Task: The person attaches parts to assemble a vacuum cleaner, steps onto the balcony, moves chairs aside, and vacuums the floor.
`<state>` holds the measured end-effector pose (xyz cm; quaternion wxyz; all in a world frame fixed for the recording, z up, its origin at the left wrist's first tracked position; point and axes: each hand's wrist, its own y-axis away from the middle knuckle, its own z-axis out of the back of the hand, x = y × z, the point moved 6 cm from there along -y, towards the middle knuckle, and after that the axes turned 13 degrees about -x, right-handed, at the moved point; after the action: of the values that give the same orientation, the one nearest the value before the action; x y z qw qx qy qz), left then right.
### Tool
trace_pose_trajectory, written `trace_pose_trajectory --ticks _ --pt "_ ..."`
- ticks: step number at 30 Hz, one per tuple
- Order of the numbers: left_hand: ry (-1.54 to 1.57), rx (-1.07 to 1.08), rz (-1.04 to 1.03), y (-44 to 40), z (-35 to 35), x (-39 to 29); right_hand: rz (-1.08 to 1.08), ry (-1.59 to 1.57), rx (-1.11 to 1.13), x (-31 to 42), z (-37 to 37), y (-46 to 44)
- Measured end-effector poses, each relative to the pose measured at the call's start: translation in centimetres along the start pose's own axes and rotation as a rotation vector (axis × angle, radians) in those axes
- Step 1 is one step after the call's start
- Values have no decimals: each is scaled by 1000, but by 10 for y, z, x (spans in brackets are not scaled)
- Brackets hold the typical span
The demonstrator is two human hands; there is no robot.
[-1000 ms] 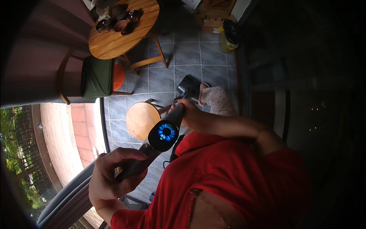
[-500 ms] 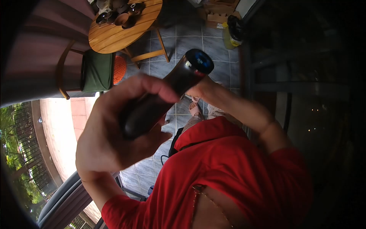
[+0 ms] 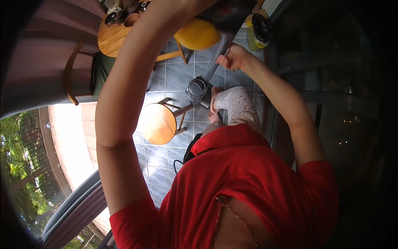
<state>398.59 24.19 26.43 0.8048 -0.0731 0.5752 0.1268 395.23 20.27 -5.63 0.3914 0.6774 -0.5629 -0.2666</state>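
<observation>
My left hand is raised at the top edge; its fingers are cut off or hidden, so its grip cannot be made out. Close to it are a large dark, blurred object and a smooth yellow rounded thing, whose kind is unclear. A grey pole slants down from there to a round grey and black base on the floor. My right hand is closed, fingers curled at the upper part of the pole.
A round wooden stool stands left of the base. Further back are a wooden table bearing cups and a chair with a green seat. A bin with a black liner stands at upper right, by a dark glass panel.
My left hand has risen from mid-view to the top edge, and the dark handle with a lit end is no longer seen. The pole, base, stool and yellow thing now show; my right hand moved up.
</observation>
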Motion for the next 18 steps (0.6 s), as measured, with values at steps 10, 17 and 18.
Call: trace_pose_trajectory --ticks 10,17,18 --pt "-898 -786 -709 45 3 -23 -230 72 185 -17 5 -28" --pt "-1033 -1143 -394 63 -25 -14 -227 279 28 -9 18 -14" --pt "-1068 -1214 -346 63 -32 -14 -229 293 131 5 20 4"
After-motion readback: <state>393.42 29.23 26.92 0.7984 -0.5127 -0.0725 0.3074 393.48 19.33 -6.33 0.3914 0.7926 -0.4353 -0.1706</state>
